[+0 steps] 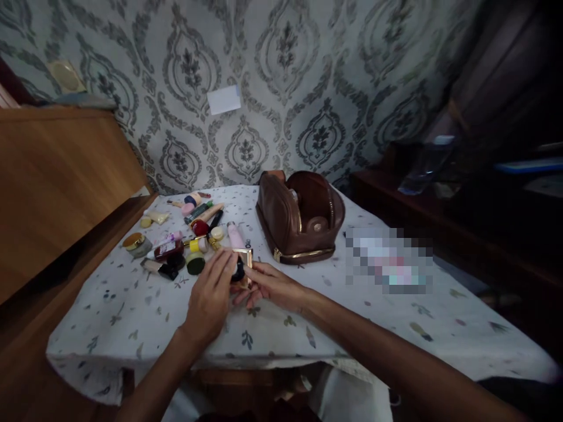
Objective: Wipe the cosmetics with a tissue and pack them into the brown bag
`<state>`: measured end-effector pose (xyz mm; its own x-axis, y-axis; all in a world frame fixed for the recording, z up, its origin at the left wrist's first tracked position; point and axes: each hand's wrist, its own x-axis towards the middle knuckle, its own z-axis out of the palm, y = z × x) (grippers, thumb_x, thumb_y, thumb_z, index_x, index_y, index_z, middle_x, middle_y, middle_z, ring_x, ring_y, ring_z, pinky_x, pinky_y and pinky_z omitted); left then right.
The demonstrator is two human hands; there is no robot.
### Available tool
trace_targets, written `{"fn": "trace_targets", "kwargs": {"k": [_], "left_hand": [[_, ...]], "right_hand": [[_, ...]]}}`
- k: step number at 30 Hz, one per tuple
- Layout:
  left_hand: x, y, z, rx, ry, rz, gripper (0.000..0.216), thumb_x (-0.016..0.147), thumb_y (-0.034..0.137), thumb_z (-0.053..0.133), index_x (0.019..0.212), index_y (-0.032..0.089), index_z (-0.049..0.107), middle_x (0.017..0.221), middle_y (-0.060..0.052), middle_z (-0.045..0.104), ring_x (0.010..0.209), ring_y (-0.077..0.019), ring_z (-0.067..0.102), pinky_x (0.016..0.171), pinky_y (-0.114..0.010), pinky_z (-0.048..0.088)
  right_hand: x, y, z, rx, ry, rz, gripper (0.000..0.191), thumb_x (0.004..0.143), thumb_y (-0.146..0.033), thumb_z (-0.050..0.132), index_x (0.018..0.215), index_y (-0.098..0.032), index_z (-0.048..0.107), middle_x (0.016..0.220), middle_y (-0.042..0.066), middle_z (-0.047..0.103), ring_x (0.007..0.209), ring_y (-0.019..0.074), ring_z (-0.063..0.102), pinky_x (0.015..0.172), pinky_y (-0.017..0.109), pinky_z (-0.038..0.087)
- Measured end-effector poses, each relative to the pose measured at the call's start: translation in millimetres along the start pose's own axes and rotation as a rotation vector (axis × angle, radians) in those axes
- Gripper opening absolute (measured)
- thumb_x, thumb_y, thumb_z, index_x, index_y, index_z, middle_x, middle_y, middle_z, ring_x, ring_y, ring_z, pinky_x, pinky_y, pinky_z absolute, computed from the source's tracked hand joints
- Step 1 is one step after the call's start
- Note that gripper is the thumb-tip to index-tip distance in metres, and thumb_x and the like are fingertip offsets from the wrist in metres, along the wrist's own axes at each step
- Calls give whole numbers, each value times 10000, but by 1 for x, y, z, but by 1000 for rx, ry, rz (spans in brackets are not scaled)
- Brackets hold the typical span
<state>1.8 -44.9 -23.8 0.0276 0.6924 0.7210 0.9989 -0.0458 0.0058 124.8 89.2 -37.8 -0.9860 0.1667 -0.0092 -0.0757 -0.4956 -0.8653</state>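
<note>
Low over the near part of the cloth, my left hand (211, 287) and my right hand (275, 284) meet around a small rectangular cosmetic item with a gold edge (250, 256). A round black part (238, 269) shows between the hands. Both hands are closed on the item, and my left fingers cover much of its left side, so its exact kind is unclear. Just beyond them lie a pink tube (235, 235) and a dark green round jar (195, 263). A brown cosmetic bag (281, 220) stands unzipped to the right, with something small inside.
Several cosmetics spread over the left of the patterned tablecloth (145, 334), among them a gold-lidded jar (137, 245), a dark red bottle (168, 250) and a cream tube (157, 217). A blurred-out flat object lies at right. A wooden panel (65, 187) borders the left side.
</note>
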Motion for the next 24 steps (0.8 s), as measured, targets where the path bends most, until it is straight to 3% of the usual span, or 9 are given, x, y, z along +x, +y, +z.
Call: {"fn": "trace_targets", "kwargs": {"k": [6, 11, 14, 16, 20, 24], "left_hand": [[2, 8, 6, 25, -3, 197, 544, 920, 7, 347, 1437, 148, 436, 1329, -138, 617, 1304, -237, 524, 1034, -412, 498], [8, -7, -5, -189, 73, 174, 491, 902, 39, 438, 1348, 212, 544, 1211, -94, 676, 1163, -205, 621, 995, -340, 527], [20, -15, -8, -364, 0, -60, 350, 929, 163, 487, 1243, 253, 615, 1160, -66, 697, 1068, -211, 673, 883, -318, 588], [31, -16, -4, -580, -83, -329, 361, 950, 279, 507, 1306, 270, 565, 1207, -66, 690, 1112, -238, 665, 850, -339, 608], [50, -13, 11, -1094, -248, -826, 479, 940, 426, 544, 1390, 269, 497, 1300, -89, 649, 1138, -263, 658, 854, -378, 609], [58, -13, 23, -1253, -361, -996, 415, 899, 437, 599, 1280, 273, 606, 1276, -91, 662, 1023, -268, 708, 694, -358, 630]], "right_hand": [[4, -2, -2, 122, 199, -147, 500, 739, -612, 729, 960, -178, 612, 699, -14, 638, 586, 124, 636, 549, 239, 519], [-3, -22, -1, 1, 353, -352, 475, 726, -641, 720, 806, -181, 631, 709, -16, 575, 652, 111, 535, 629, 233, 460], [-10, -36, -1, -66, 398, -412, 483, 740, -650, 700, 757, -173, 623, 709, -11, 544, 655, 113, 475, 633, 236, 418], [-16, -43, -1, -120, 412, -439, 487, 757, -654, 680, 768, -170, 629, 707, -7, 541, 658, 122, 469, 643, 247, 411], [-31, -53, 3, -226, 399, -476, 436, 814, -597, 652, 977, -193, 651, 847, 11, 615, 780, 153, 553, 808, 301, 452], [-51, -72, 8, -530, 416, -487, 373, 830, -499, 664, 1032, -188, 627, 891, 15, 604, 834, 164, 553, 786, 286, 459]]}}
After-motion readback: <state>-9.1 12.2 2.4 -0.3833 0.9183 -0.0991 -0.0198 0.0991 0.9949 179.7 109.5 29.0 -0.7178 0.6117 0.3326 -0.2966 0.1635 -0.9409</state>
